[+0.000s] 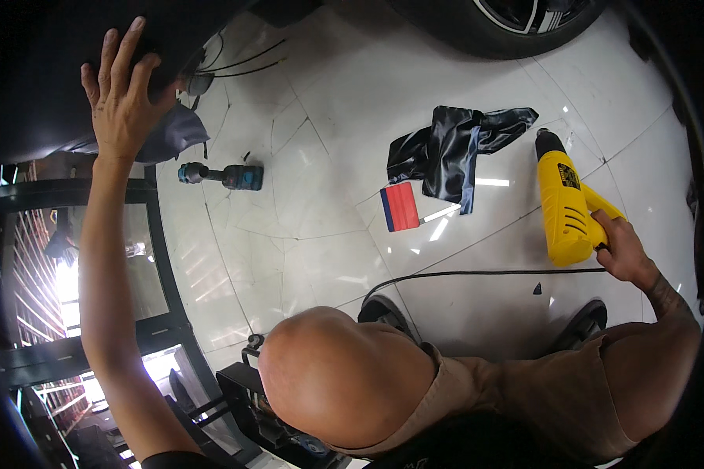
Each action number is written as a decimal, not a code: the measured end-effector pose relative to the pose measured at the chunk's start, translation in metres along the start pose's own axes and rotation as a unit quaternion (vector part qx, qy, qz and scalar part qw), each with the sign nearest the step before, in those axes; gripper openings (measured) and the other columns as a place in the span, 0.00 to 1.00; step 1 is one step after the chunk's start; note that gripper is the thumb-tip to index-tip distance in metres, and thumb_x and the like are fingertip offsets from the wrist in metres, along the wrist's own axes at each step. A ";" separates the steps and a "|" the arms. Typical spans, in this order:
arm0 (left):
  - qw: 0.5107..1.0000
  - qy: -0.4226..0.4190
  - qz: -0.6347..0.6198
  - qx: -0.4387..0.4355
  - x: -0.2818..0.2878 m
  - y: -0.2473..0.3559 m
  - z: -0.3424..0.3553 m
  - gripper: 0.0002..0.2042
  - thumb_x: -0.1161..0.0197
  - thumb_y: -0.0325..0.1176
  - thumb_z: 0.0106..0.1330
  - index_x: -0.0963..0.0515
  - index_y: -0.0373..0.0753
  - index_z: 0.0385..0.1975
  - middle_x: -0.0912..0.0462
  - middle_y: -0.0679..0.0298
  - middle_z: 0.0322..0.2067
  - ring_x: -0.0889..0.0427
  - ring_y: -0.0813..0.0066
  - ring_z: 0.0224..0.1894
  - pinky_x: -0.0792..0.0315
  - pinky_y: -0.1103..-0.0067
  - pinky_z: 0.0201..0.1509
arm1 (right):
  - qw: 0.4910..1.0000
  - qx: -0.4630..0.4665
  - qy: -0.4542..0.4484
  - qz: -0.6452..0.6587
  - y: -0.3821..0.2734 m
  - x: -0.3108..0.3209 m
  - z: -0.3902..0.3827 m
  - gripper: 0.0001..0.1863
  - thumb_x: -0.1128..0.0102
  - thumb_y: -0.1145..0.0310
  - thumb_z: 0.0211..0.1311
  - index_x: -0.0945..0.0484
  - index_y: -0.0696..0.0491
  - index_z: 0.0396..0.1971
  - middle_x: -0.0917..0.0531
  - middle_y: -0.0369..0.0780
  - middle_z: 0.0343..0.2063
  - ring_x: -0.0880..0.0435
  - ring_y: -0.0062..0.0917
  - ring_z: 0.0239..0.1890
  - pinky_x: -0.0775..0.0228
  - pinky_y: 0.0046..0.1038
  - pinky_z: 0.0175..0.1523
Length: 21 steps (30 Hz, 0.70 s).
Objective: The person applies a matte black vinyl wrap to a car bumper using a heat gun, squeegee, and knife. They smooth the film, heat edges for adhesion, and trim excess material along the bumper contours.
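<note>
My left hand (123,109) is raised at the upper left, fingers spread against a dark, curved panel (43,102). It holds nothing. At the right, my right hand (624,248) grips the handle of a yellow heat gun (563,207). The gun's black nozzle points away from me, above the tiled floor. Left of the nozzle lie crumpled pieces of glossy black film (450,152). Beside the film is a red squeegee (401,207) with a dark blue edge, and a slim light-coloured blade or knife (441,213) touches its corner.
A teal and black cordless power tool (238,177) rests on the cracked floor tiles. Loose black wires (246,66) hang near the panel. A car tyre (477,35) stands at the far side. A black cord (485,273) crosses before my feet. A black wheeled seat or cart (246,391) is beside my knee.
</note>
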State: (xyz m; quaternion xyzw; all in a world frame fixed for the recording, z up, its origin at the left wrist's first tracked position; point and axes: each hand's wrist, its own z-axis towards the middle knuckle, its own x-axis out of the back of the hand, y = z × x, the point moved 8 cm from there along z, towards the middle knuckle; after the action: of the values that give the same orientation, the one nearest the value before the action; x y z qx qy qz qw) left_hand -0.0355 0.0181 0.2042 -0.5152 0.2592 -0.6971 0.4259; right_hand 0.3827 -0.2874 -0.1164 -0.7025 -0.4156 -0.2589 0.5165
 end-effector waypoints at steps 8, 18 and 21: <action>1.000 -0.026 0.013 0.003 -0.007 0.010 0.024 0.26 0.26 0.42 0.45 0.28 0.58 0.46 0.50 0.75 0.69 0.54 0.64 0.72 0.66 0.50 0.71 | 0.999 -0.045 -0.023 -0.002 0.022 -0.014 0.004 0.26 0.46 0.75 0.39 0.33 0.57 0.46 0.24 0.54 0.31 0.27 0.49 0.40 0.35 0.44 0.48; 0.997 -0.067 0.020 -0.012 -0.006 0.012 0.025 0.26 0.28 0.42 0.49 0.30 0.58 0.50 0.52 0.73 0.70 0.55 0.62 0.72 0.58 0.47 0.70 | 0.993 0.105 -0.020 -0.039 -0.026 0.003 0.004 0.27 0.42 0.71 0.43 0.33 0.56 0.48 0.22 0.48 0.26 0.24 0.48 0.31 0.32 0.43 0.43; 0.995 -0.093 0.036 -0.012 -0.009 0.009 0.020 0.28 0.28 0.41 0.49 0.32 0.60 0.52 0.53 0.74 0.70 0.55 0.61 0.72 0.57 0.47 0.70 | 0.980 0.165 -0.058 -0.099 -0.052 0.008 0.007 0.25 0.37 0.65 0.51 0.33 0.56 0.48 0.21 0.44 0.24 0.22 0.40 0.25 0.31 0.38 0.40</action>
State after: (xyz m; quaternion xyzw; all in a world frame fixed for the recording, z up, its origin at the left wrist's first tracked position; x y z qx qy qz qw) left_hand -0.0125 0.0227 0.1997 -0.5731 0.2451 -0.6271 0.4671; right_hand 0.3425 -0.2719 -0.0861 -0.5766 -0.5493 -0.1951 0.5725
